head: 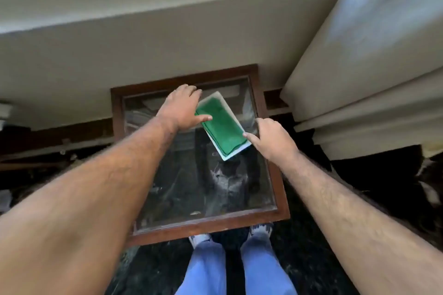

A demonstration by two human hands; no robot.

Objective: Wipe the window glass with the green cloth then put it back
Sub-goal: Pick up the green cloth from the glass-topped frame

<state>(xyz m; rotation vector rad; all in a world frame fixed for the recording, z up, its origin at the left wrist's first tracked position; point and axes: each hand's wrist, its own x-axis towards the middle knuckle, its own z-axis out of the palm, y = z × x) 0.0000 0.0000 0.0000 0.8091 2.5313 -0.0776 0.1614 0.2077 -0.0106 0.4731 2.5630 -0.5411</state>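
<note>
One head-worn wide-angle view looks steeply down, close over both forearms, onto the framed window glass point(191, 187).

green cloth point(221, 127) folded in white tray point(236, 112) on window glass point(191, 187) | hands: left hand point(182, 108), right hand point(273, 139) at tray edges

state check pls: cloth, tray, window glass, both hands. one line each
green cloth: folded, lying in the white tray
white tray: sitting on the glass, tilted askew to the frame
window glass: lying flat in its wooden frame, smudged and dusty
left hand: open, fingers spread over the tray's left edge, thumb on the cloth
right hand: open, fingertips at the tray's right edge, nothing gripped
</note>
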